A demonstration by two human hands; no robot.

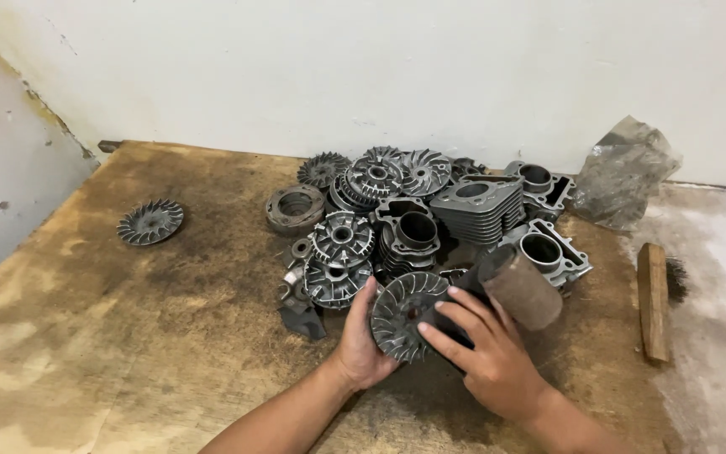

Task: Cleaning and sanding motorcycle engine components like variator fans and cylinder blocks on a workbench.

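My left hand [359, 340] grips the near edge of a grey finned metal disc [405, 313] and holds it tilted upright on the wooden table [128, 319]. My right hand [485, 353] presses a rolled brown sheet of sandpaper [521, 290] against the disc's face, fingers spread over its dark end. Just behind both hands lies a heap of grey engine parts [418, 214]: finned discs, cylinder blocks and rings.
One finned disc [151, 221] lies alone at the left. A wooden-handled wire brush [654, 300] rests at the right. A crumpled plastic bag [623, 172] leans on the white wall. The table's left edge meets the wall.
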